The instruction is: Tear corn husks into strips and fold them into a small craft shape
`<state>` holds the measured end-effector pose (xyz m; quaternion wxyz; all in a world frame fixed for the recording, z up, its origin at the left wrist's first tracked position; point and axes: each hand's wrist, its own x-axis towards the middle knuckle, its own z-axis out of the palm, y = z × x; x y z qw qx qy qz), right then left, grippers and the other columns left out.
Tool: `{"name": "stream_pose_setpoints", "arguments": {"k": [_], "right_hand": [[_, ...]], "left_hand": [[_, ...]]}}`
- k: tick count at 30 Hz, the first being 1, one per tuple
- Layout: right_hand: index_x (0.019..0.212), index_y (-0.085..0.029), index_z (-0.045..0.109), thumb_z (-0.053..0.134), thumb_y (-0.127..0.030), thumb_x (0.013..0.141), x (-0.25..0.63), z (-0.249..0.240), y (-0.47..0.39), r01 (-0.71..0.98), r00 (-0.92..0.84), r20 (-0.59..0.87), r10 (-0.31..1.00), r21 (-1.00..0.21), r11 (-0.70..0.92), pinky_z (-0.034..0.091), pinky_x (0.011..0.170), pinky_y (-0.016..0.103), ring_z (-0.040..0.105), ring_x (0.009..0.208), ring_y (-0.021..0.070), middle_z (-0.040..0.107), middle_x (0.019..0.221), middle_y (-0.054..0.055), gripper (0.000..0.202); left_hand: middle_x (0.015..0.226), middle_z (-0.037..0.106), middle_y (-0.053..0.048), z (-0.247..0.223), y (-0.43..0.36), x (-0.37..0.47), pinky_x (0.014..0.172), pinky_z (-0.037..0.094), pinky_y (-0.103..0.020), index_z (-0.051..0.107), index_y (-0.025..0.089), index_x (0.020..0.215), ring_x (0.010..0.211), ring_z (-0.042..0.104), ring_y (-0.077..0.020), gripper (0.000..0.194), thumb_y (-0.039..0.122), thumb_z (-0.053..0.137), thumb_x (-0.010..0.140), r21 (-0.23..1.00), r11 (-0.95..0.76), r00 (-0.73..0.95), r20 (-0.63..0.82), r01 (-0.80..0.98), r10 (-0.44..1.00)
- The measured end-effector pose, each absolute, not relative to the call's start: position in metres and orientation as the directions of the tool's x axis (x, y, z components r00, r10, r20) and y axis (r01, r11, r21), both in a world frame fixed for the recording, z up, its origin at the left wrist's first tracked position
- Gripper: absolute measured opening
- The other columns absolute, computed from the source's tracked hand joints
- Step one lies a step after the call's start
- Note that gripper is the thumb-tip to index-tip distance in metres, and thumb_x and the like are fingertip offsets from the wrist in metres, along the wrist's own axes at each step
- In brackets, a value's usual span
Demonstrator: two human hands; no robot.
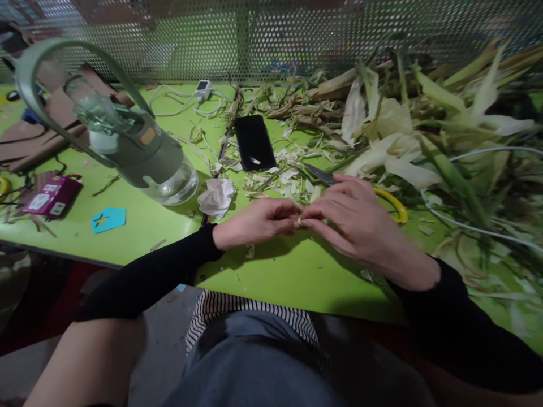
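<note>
Grey garment (250, 362) nearest; pale strip (300, 221) between left grip (258, 221) and right grip (356, 220).

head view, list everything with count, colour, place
table: one, green, throughout
perforated screen: one, grey, back
husks: many, pale green, right
scraps: many, pale, middle
phone: one, black, centre
bottle: one, grey-green, left of phone
crumpled paper: one, white, beside bottle
small device: one, white, back left
cables: uncounted, white, back and right
scissors: one, yellow handle, right of centre
box: one, purple, far left
cutout: one, blue, right of box
brown material: uncounted, brown, back left
pale piece: one, pale, front centre
striped cloth: one, black and white, bottom
left hand: one, black sleeve, pinching pale piece
right hand: one, black sleeve, likewise
</note>
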<state>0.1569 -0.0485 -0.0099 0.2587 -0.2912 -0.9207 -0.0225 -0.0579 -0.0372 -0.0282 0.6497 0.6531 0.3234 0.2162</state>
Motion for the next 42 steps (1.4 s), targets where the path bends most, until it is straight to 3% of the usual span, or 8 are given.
{"name": "stream_pose_setpoints", "arguments": {"k": [4,10,21,26,30,36,42], "right_hand": [[0.096,-0.025,0.065,0.054,-0.021,0.097,0.1588,-0.0043,-0.0489,0.514,-0.704,0.452,0.547,-0.208,0.833,0.046,0.101,0.051,0.063,0.083,0.0238,0.071,0.084,0.003,0.012],[0.097,-0.026,0.061,0.056,-0.018,0.093,0.1583,-0.0060,-0.0522,0.550,-0.678,0.435,0.592,-0.233,0.802,0.049,0.097,0.050,0.062,0.091,0.0270,0.067,0.084,0.005,0.010],[0.099,-0.027,0.068,0.063,-0.026,0.097,0.1621,-0.0017,-0.0487,0.599,-0.624,0.542,0.563,-0.130,0.790,0.050,0.084,0.046,0.067,0.093,0.0273,0.071,0.097,0.007,0.005],[0.098,-0.030,0.070,0.062,-0.026,0.098,0.1591,-0.0029,-0.0510,0.571,-0.623,0.532,0.573,-0.191,0.798,0.052,0.082,0.044,0.066,0.088,0.0251,0.070,0.094,0.005,0.009],[0.103,-0.028,0.070,0.066,-0.027,0.095,0.1580,-0.0002,-0.0536,0.618,-0.516,0.573,0.637,-0.267,0.740,0.054,0.082,0.043,0.068,0.097,0.0267,0.070,0.102,0.008,0.009],[0.095,-0.029,0.070,0.067,-0.026,0.094,0.1550,-0.0034,-0.0538,0.553,-0.511,0.546,0.664,-0.382,0.740,0.056,0.074,0.037,0.070,0.087,0.0233,0.072,0.092,0.004,0.004],[0.096,-0.027,0.071,0.070,-0.027,0.092,0.1558,-0.0017,-0.0536,0.596,-0.443,0.577,0.686,-0.383,0.706,0.056,0.077,0.037,0.070,0.089,0.0226,0.073,0.093,0.004,0.004]], "left_hand": [[0.087,0.065,-0.002,-0.0247,-0.0379,-0.0578,0.076,0.049,-0.024,0.062,0.012,0.096,0.077,0.059,-0.0087,0.012,0.023,0.060,0.094,0.993,0.048,0.707,-0.112,0.110,0.698],[0.085,0.065,-0.002,-0.0275,-0.0386,-0.0577,0.075,0.047,-0.025,0.064,0.012,0.102,0.076,0.057,-0.0095,0.015,0.024,0.060,0.094,0.993,0.013,0.697,-0.093,0.120,0.711],[0.093,0.070,-0.005,-0.0251,-0.0379,-0.0582,0.079,0.049,-0.025,0.066,0.011,0.106,0.083,0.062,-0.0095,0.017,0.020,0.061,0.093,0.986,0.166,0.653,-0.116,-0.015,0.748],[0.089,0.069,-0.003,-0.0277,-0.0382,-0.0581,0.079,0.047,-0.024,0.067,0.010,0.103,0.078,0.060,-0.0080,0.015,0.015,0.063,0.090,0.995,0.100,0.663,-0.076,0.002,0.745],[0.094,0.071,-0.005,-0.0267,-0.0388,-0.0579,0.085,0.049,-0.026,0.067,0.011,0.107,0.085,0.063,-0.0098,0.017,0.018,0.062,0.092,0.992,0.119,0.644,-0.059,-0.050,0.763],[0.093,0.071,-0.006,-0.0268,-0.0387,-0.0578,0.084,0.049,-0.027,0.067,0.010,0.101,0.085,0.064,-0.0110,0.015,0.020,0.065,0.090,0.994,0.095,0.660,-0.035,-0.056,0.751],[0.097,0.073,-0.007,-0.0260,-0.0385,-0.0585,0.089,0.050,-0.029,0.065,0.011,0.108,0.091,0.067,-0.0127,0.019,0.021,0.064,0.092,0.987,0.142,0.632,-0.060,-0.081,0.773]]}}
